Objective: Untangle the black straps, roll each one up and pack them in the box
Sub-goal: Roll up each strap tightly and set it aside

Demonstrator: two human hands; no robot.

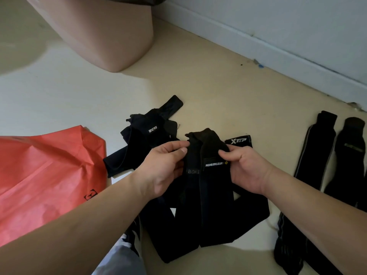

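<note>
Several black straps (206,195) lie bunched on the pale floor in front of me, some with white brand labels. My left hand (164,167) pinches the top of one strap near its left edge. My right hand (244,167) grips the right edge of the neighbouring strap with the white label. Both hold the same bunch at its upper end. Another tangle of black straps (143,139) lies just behind my left hand. Two long black straps (321,147) lie flat and straight on the floor at the right. No box is in view.
A red plastic bag (45,175) lies crumpled on the floor at the left. A pink plastic bin (111,34) stands at the back. A white baseboard (278,52) runs along the wall at the back right.
</note>
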